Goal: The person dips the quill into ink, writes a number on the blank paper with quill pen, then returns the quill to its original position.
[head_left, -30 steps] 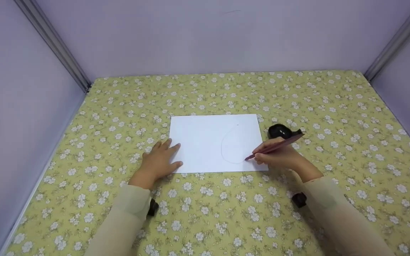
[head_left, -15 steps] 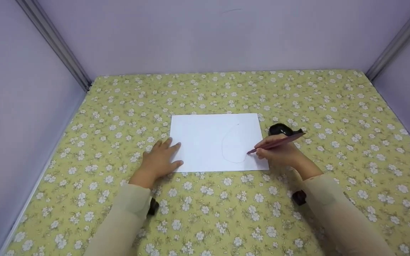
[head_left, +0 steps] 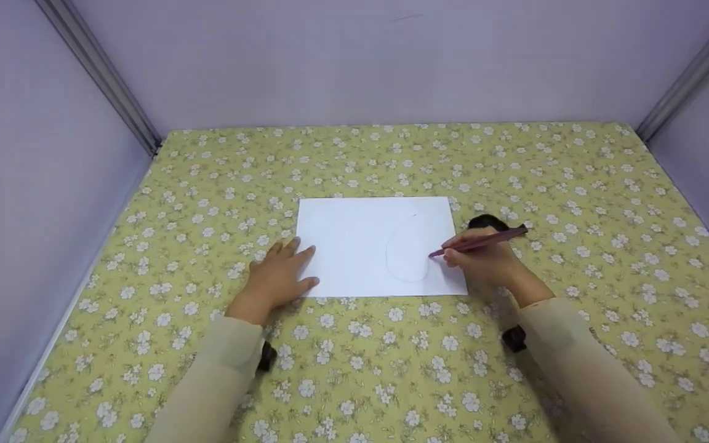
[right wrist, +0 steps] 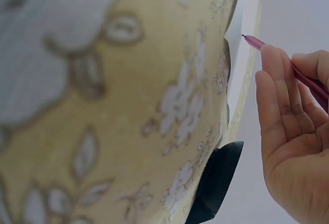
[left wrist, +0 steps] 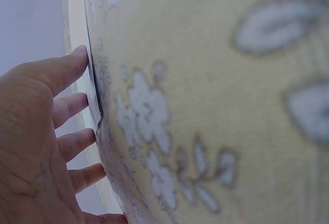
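A white sheet of paper (head_left: 348,246) lies on the flowered tablecloth in the head view. My left hand (head_left: 277,277) rests with spread fingers on its left edge, and the left wrist view shows those fingers (left wrist: 72,144) along the paper's rim. My right hand (head_left: 484,255) pinches a dark red pen (head_left: 480,242), whose tip meets the paper right of centre. A thin curved line runs from near the top, down the left and round the bottom to the pen tip. In the right wrist view the pen (right wrist: 254,42) slants out between thumb and fingers.
Beyond the right hand sits a glossy black object (head_left: 485,221), partly hidden by that hand; it also appears as a dark shape (right wrist: 216,183) in the right wrist view. Pale walls (head_left: 354,67) enclose the flowered table (head_left: 354,357) at the back and both sides.
My right hand has moved the pen tip upward and slightly right, and the drawn line now climbs on its right side. The left hand has stayed on the paper's left edge.
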### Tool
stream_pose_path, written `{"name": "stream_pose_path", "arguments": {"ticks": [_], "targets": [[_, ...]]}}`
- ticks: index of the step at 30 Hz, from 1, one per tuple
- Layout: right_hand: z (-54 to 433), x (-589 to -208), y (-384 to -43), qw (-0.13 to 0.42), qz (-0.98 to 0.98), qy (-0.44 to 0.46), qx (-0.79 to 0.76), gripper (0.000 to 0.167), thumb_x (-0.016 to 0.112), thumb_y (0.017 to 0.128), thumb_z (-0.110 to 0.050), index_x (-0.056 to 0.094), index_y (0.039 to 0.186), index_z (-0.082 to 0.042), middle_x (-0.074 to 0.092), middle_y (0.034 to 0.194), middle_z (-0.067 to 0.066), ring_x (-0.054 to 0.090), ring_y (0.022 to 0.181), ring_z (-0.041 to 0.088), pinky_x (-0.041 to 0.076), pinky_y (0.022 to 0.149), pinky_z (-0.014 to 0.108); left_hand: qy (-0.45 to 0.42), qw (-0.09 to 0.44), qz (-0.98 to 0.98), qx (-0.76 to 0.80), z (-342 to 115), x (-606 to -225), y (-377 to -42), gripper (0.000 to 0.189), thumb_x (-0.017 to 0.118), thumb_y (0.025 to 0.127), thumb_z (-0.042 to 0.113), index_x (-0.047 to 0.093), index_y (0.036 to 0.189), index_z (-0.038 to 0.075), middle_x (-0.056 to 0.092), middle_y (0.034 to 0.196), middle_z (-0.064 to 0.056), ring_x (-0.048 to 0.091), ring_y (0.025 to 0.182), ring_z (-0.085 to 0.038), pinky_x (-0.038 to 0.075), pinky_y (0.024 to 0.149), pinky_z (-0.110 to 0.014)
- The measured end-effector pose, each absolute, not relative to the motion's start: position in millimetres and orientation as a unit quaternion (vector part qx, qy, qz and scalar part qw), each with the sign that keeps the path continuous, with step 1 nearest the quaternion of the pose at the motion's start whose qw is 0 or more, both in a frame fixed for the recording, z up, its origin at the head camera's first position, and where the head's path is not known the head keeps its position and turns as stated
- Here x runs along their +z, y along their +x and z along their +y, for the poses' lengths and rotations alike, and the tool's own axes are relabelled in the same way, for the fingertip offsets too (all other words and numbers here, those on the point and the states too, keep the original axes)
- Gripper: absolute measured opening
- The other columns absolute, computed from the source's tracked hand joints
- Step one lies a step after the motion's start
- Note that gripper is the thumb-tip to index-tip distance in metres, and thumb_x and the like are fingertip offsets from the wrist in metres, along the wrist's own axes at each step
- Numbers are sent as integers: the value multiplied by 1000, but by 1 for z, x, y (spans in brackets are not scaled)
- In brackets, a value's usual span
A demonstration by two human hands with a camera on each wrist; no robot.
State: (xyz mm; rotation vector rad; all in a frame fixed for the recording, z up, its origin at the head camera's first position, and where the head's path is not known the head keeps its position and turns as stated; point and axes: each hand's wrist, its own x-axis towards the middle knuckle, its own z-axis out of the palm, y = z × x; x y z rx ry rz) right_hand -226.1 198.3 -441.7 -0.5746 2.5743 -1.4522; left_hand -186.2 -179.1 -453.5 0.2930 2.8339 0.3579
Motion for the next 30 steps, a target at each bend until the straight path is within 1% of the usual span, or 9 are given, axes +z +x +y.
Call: {"name": "stream_pose_path", "arguments": {"ticks": [9, 11, 18, 21, 25, 30], "targets": [[194, -444, -233, 69, 836, -164, -519, 18, 67, 88, -3, 69, 98, 11, 69, 85, 23, 68, 79, 37, 53, 61, 21, 98, 135, 978, 128, -179, -453, -185, 66, 51, 95, 48, 29, 151, 22, 14, 158, -10, 9, 142, -39, 18, 99, -73], [193, -444, -235, 67, 835, -164, -521, 18, 67, 88, -3, 69, 99, 11, 69, 85, 23, 68, 79, 36, 53, 61, 21, 97, 134, 978, 129, -179, -453, -185, 66, 51, 95, 48, 30, 151, 22, 14, 158, -10, 10, 142, -39, 18, 99, -73], [189, -441, -237, 72, 832, -145, -531, 17, 68, 88, -6, 70, 100, 7, 70, 86, 19, 69, 76, 24, 55, 63, 25, 97, 133, 978, 126, -179, -454, -186, 66, 51, 95, 48, 30, 151, 22, 15, 158, -10, 10, 142, -39, 19, 99, -73], [187, -441, -238, 71, 828, -140, -538, 17, 68, 88, -5, 70, 100, 8, 70, 87, 19, 69, 75, 23, 55, 64, 27, 96, 131, 979, 124, -179, -454, -186, 66, 51, 95, 48, 30, 151, 22, 15, 158, -9, 10, 142, -39, 20, 98, -73], [184, -441, -241, 71, 817, -139, -556, 18, 68, 87, -2, 68, 100, 12, 69, 86, 23, 70, 73, 21, 56, 64, 29, 96, 133, 979, 118, -179, -454, -187, 65, 50, 95, 49, 29, 151, 23, 15, 158, -9, 10, 142, -38, 19, 99, -73], [180, -441, -244, 74, 817, -139, -555, 20, 68, 87, -2, 67, 100, 13, 69, 85, 23, 69, 71, 20, 56, 63, 29, 95, 135, 980, 111, -179, -454, -187, 65, 49, 95, 50, 29, 152, 23, 14, 158, -8, 10, 142, -38, 18, 100, -72]]}}
